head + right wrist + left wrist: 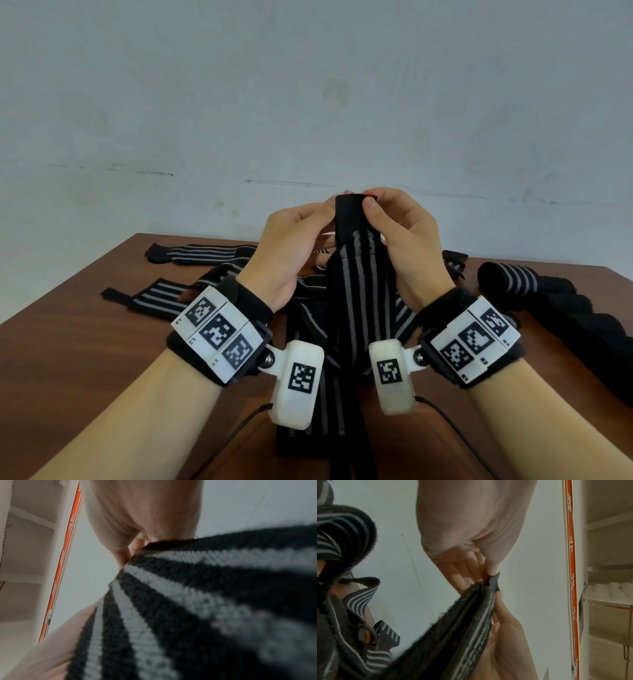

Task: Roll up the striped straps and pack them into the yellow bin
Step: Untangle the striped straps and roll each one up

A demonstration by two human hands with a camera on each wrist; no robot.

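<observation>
A black strap with grey stripes (pixel 359 274) hangs from both hands, raised above the table. My left hand (pixel 294 236) pinches its plain black top end from the left, and my right hand (pixel 400 233) pinches the same end from the right with thumb on the near face. The strap's tail drops down between my wrists onto a heap of other straps (pixel 308 308). In the left wrist view the strap (pixel 471 622) runs edge-on up to my pinching fingertips. The right wrist view is filled by the striped strap (pixel 188 601). No yellow bin is in view.
The brown wooden table (pixel 85 342) holds loose striped straps at the far left (pixel 202 255) and left (pixel 154 298). A rolled strap (pixel 507 279) lies at the right beside dark fabric (pixel 582 329). A pale wall stands behind.
</observation>
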